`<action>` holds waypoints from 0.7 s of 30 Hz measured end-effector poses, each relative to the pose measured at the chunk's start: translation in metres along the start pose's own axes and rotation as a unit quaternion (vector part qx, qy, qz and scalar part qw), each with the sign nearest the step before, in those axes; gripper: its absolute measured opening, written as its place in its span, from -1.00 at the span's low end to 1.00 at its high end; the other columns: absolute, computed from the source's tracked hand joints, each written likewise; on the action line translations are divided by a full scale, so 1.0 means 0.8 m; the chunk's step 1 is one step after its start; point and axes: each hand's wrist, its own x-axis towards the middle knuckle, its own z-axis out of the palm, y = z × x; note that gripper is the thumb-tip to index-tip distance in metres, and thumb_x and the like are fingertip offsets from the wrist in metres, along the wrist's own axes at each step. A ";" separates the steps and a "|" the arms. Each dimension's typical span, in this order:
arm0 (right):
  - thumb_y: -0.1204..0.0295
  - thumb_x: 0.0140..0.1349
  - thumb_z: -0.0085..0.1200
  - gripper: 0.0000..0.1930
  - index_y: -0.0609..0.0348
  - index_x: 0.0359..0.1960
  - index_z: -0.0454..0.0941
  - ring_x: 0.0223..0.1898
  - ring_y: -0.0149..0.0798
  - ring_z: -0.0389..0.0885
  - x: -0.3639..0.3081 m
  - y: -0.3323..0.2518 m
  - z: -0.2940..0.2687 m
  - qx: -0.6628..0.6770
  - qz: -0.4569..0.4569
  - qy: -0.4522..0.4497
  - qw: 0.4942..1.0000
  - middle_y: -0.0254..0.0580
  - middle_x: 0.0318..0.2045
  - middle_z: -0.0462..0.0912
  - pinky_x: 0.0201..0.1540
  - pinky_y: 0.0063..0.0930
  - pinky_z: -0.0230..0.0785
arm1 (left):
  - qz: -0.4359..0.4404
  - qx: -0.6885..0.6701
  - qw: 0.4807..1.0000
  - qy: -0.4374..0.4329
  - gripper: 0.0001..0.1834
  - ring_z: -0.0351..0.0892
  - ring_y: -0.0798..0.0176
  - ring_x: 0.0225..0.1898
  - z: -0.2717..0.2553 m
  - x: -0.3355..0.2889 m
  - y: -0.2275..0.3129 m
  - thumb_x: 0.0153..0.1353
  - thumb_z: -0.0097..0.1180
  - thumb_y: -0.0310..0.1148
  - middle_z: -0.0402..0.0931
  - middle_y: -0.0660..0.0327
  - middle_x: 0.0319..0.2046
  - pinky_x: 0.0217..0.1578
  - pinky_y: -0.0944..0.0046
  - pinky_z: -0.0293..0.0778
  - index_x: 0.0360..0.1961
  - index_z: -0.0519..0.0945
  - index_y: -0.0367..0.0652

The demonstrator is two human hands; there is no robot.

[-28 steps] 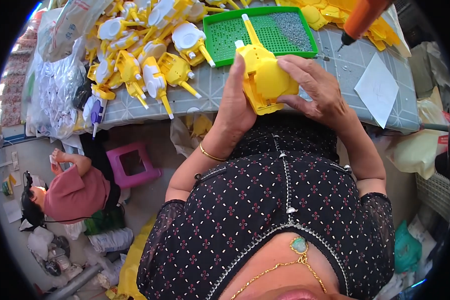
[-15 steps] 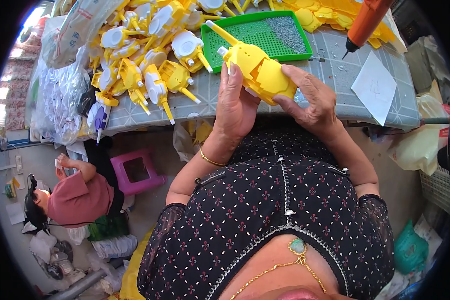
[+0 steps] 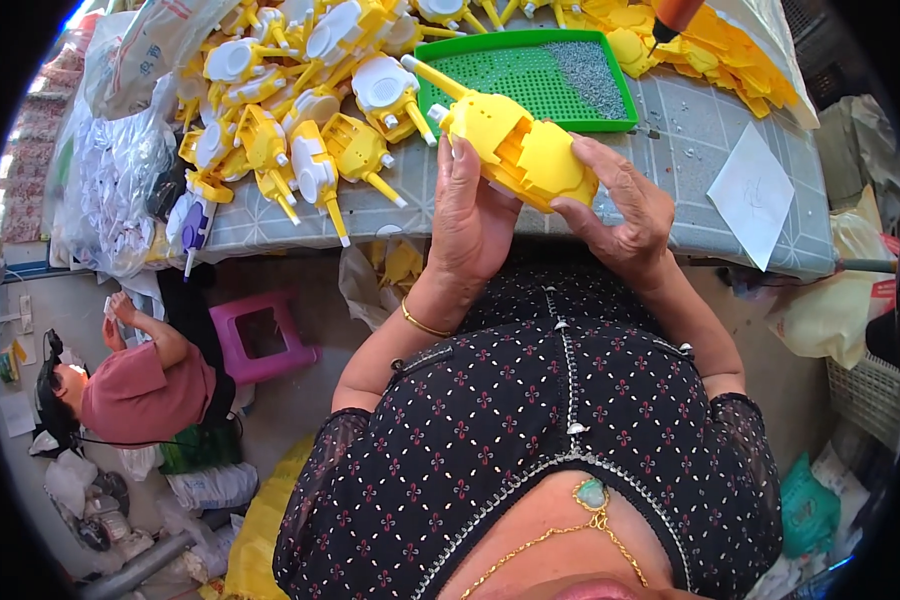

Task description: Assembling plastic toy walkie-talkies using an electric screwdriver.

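Observation:
A yellow plastic toy casing point(image 3: 485, 122) with a long stem and white knobs is held above the table's near edge. My left hand point(image 3: 475, 230) supports it from below, thumb up along its side. At the casing's wide end, my right hand point(image 3: 632, 215) grips a rounded yellow cover piece point(image 3: 558, 165) between thumb and fingers. The cover lies against the casing, with a stepped gap showing between them. I cannot tell whether the two are joined. Just behind the casing lies a green perforated tray point(image 3: 520, 38) with small grey screws point(image 3: 592, 80) at its right end.
Similar yellow and white casings point(image 3: 315, 170) are heaped at the left, beside clear plastic bags point(image 3: 120, 190). Yellow flat pieces point(image 3: 745, 70) lie at the back right, below an orange screwdriver point(image 3: 675, 15). White paper point(image 3: 753, 195) lies at right. Another person point(image 3: 145, 395) sits near a pink stool point(image 3: 267, 335).
The gap between the cover and the casing looks wider. The orange screwdriver has shifted up and left in the picture. Both hands keep their hold, and the whole view has shifted slightly.

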 end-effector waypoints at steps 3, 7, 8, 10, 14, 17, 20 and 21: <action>0.35 0.02 0.55 -0.41 0.30 0.09 0.63 -0.03 0.01 0.78 0.006 0.001 0.001 -0.020 -0.015 0.010 1.000 0.09 -0.03 0.75 0.00 -0.30 0.66 | 0.011 0.017 1.000 0.009 -0.31 0.35 -0.08 0.42 -0.004 0.002 0.001 0.53 -0.08 0.10 0.38 0.02 0.37 0.41 -0.13 0.30 0.48 0.21 -0.12; 0.37 0.12 0.49 -0.45 0.36 0.12 0.63 0.04 0.03 0.76 0.009 -0.001 0.004 -0.008 0.001 -0.013 1.000 0.18 0.01 0.73 0.11 -0.25 0.60 | 0.026 0.010 1.000 -0.009 -0.45 0.47 0.01 0.32 -0.001 0.000 0.000 0.56 -0.01 -0.14 0.39 0.10 0.29 0.30 -0.06 0.47 0.44 0.12 0.01; 0.36 0.12 0.49 -0.46 0.36 0.12 0.63 0.04 0.02 0.76 0.009 -0.002 0.005 -0.015 0.007 -0.016 1.000 0.17 0.01 0.73 0.10 -0.25 0.60 | 0.026 0.010 1.000 -0.008 -0.45 0.47 0.01 0.32 0.000 0.000 -0.001 0.56 -0.01 -0.14 0.39 0.10 0.29 0.30 -0.06 0.47 0.44 0.12 0.01; 0.36 0.12 0.49 -0.46 0.35 0.11 0.64 0.04 0.02 0.76 0.011 -0.002 0.008 -0.022 0.012 -0.019 1.000 0.16 0.01 0.73 0.10 -0.26 0.60 | 0.034 0.056 0.998 -0.012 -0.36 0.32 -0.13 0.43 0.001 0.001 -0.002 0.56 -0.07 0.00 0.34 0.06 0.39 0.42 -0.15 0.29 0.50 0.17 -0.07; 0.38 0.11 0.49 -0.48 0.33 0.10 0.65 0.03 0.03 0.76 0.013 -0.003 0.010 -0.019 0.015 -0.034 0.999 0.15 0.02 0.73 0.09 -0.26 0.61 | 0.034 0.050 0.998 -0.016 -0.36 0.30 -0.15 0.45 -0.003 0.000 -0.002 0.56 -0.07 -0.02 0.32 0.07 0.39 0.43 -0.15 0.27 0.50 0.13 -0.06; 0.38 0.09 0.50 -0.45 0.32 0.11 0.64 0.03 0.04 0.76 0.011 -0.006 0.014 -0.018 0.024 -0.041 0.999 0.16 0.04 0.72 0.07 -0.27 0.61 | 0.069 0.097 0.992 -0.045 -0.36 0.28 -0.13 0.45 0.007 -0.006 -0.005 0.56 -0.07 -0.04 0.29 0.06 0.40 0.43 -0.15 0.26 0.51 0.07 -0.04; 0.37 0.08 0.50 -0.43 0.32 0.13 0.62 0.04 0.06 0.75 0.004 -0.005 0.025 -0.027 0.023 -0.035 0.999 0.17 0.06 0.70 0.05 -0.27 0.61 | 0.087 0.094 0.991 -0.047 -0.36 0.30 -0.10 0.44 0.013 -0.007 -0.010 0.57 -0.07 -0.08 0.27 0.06 0.41 0.42 -0.15 0.26 0.51 0.02 -0.01; 0.37 0.08 0.50 -0.42 0.32 0.14 0.62 0.04 0.07 0.75 0.005 -0.002 0.028 -0.031 0.016 -0.029 0.999 0.19 0.08 0.69 0.05 -0.26 0.61 | 0.089 0.077 0.992 -0.038 -0.38 0.32 -0.08 0.43 0.009 -0.005 -0.013 0.58 -0.07 -0.10 0.29 0.06 0.39 0.42 -0.14 0.27 0.50 0.05 -0.02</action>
